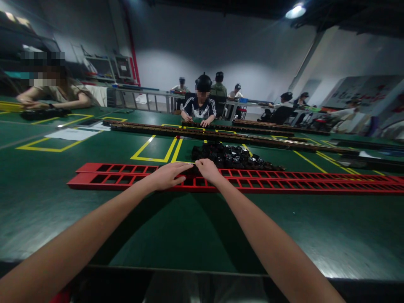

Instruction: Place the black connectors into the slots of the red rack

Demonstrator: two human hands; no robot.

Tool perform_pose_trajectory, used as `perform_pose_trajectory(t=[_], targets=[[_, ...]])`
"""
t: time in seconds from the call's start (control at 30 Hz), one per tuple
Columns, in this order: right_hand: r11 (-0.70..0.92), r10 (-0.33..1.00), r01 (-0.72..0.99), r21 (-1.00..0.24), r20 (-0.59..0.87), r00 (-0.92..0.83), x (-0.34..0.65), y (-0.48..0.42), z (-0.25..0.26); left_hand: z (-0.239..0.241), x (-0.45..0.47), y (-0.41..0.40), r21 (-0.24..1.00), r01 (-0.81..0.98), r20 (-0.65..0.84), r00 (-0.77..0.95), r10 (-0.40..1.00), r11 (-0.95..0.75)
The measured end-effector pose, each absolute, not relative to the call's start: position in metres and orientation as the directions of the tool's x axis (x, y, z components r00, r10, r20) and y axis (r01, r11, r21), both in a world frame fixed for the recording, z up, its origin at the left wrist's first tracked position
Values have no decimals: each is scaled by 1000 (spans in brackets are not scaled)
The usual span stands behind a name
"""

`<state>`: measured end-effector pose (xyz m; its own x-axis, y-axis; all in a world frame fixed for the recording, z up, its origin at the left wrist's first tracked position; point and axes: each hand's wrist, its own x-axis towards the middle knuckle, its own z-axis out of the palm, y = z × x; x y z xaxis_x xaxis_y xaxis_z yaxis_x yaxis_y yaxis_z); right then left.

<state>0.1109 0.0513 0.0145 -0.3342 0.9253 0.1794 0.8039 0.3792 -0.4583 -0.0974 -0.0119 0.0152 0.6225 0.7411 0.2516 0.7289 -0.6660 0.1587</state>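
Note:
Two long red slotted racks (284, 182) lie side by side across the green table (189, 227). My left hand (168, 175) rests on the racks with its fingers stretched out flat. My right hand (208, 169) lies palm down on the far rack just beside it, fingers curled over something small and dark that I cannot make out. A heap of small black parts (232, 155) sits right behind the racks, close to my right hand.
Long dark racks (221, 134) run across the table further back. A person (200, 106) sits opposite with hands on them. Another person (50, 94) is at the far left, near a white sheet (73, 134). Yellow tape boxes (154, 151) mark the table. More people sit at rear benches.

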Motion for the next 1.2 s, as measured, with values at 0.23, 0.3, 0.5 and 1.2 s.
perform_pose_trajectory(t=[0.23,0.3,0.5,1.2], targets=[[370,929,822,-433,183,-322,111,51,12,16,-97,-13,148,729,253,625,739,-668],[346,938,834,-431,180,-297,111,49,11,17,-96,-13,140,736,249,621,743,-663],[365,931,788,-495,196,-308,113,47,8,18,-95,-13,116,743,227,626,746,-659],[608,794,726,-322,269,-546,113,25,20,17,-95,-14,131,755,249,602,759,-642]])
